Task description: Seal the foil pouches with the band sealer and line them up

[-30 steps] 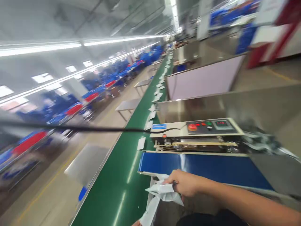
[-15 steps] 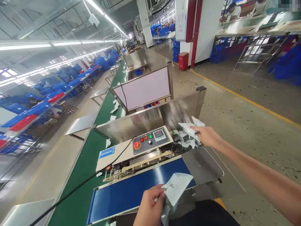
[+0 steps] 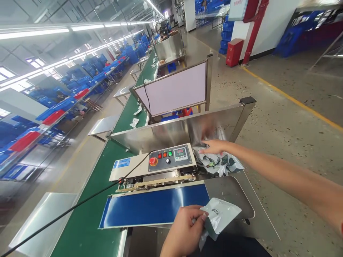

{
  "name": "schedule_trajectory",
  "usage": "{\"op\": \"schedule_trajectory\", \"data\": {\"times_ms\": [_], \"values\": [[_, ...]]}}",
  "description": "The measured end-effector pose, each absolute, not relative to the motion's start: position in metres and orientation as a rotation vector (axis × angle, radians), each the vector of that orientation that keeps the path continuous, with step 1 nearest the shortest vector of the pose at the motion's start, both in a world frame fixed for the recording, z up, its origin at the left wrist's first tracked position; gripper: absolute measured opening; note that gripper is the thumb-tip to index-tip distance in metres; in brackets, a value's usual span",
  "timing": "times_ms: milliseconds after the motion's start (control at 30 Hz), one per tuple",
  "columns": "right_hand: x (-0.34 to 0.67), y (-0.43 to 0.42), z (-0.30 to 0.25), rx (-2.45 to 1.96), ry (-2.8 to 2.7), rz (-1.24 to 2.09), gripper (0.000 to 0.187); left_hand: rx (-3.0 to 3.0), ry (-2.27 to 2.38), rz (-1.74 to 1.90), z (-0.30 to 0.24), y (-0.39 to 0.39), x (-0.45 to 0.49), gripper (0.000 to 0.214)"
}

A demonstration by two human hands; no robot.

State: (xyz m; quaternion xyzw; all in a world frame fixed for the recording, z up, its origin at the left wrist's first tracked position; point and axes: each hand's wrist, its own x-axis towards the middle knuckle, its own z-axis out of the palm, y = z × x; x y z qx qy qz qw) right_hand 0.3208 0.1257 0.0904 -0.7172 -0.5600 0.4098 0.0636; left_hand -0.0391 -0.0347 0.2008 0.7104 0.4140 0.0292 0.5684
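Printed foil pouches (image 3: pixel 218 164) lie in a loose heap at the right end of a band sealer (image 3: pixel 170 171), against the foot of a stainless steel guard (image 3: pixel 214 125). We record the right hand (image 3: pixel 214 147) extended across from the right, fingers together, with its palm side over the heap. We cannot tell whether it grips anything: a small dark edge shows at the fingertips (image 3: pixel 202 151), and the view there is unclear.

The left hand (image 3: pixel 183 232) is closed on a pale green pouch (image 3: pixel 218 217), held low by one end, just beside the front edge of a steel table (image 3: pixel 230 192) and near a blue conveyor belt (image 3: pixel 154 205). We find a small dark mark printed on the pouch, too small to read.

The sealer's control panel (image 3: pixel 170 160) carries a red emergency stop button (image 3: pixel 153 161) and a lit digital display (image 3: pixel 180 154). A black cable (image 3: pixel 80 203) runs from the sealer down to the left, across a green conveyor belt (image 3: pixel 85 228), which carries white paper slips (image 3: pixel 134 123) farther along.

Beyond the guard stands a framed white panel (image 3: pixel 174 89). A yellow floor line (image 3: pixel 294 100) runs along the right, and blue crates (image 3: pixel 91 69) line the benches on the left.
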Motion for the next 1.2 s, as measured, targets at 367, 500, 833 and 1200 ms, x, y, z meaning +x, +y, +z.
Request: {"op": "schedule_trajectory", "data": {"times_ms": [367, 500, 833, 1200], "values": [[0.354, 0.082, 0.070, -2.208, -1.334, 0.893, 0.078, 1.672, 0.972, 0.022, 0.197, -0.013, -0.041, 0.047], [0.339, 0.050, 0.079, -2.194, -1.207, 0.745, 0.078, 1.639, 0.964, 0.026, 0.198, -0.009, -0.043, 0.044], [0.190, -0.101, 0.102, -1.454, -1.373, 1.038, 0.045, 1.505, 1.103, -0.018, 0.175, -0.005, -0.038, 0.050], [0.163, -0.135, 0.124, -1.527, -1.660, 0.874, 0.034, 1.462, 1.020, 0.107, 0.145, -0.005, -0.042, 0.055]]}}
